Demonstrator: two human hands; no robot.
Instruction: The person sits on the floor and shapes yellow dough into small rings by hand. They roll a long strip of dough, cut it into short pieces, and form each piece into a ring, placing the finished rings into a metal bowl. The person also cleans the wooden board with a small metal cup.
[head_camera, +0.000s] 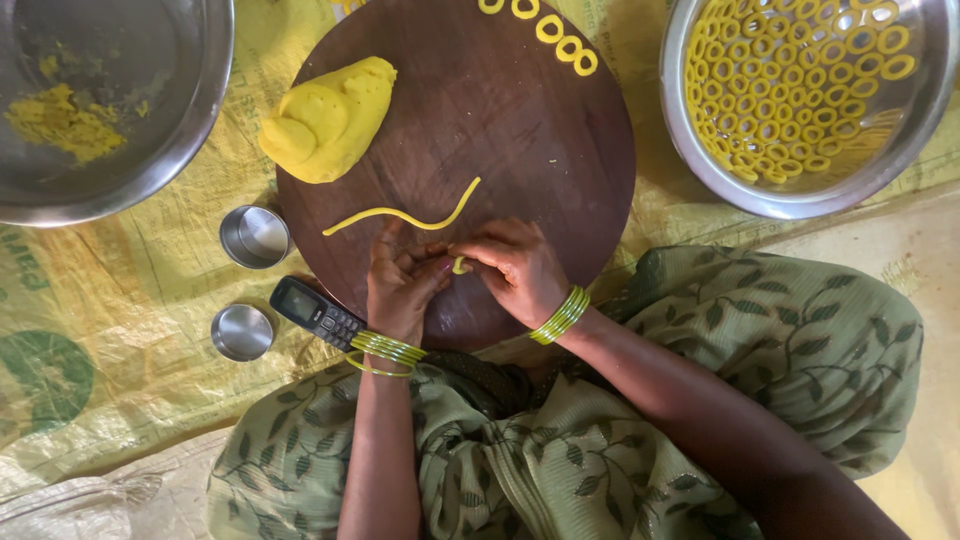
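In the right steel bowl (925, 110) we see dough rings (790, 90); the left bowl (200, 110) holds crumbs; on the board (540, 130) a dough rope (405, 215) runs left-right; our hands (400, 290) (515, 265) pinch a dough bit (459, 265).

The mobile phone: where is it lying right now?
In the head view the mobile phone lies at the round wooden board's lower-left edge, beside the left hand, between two small steel cups.
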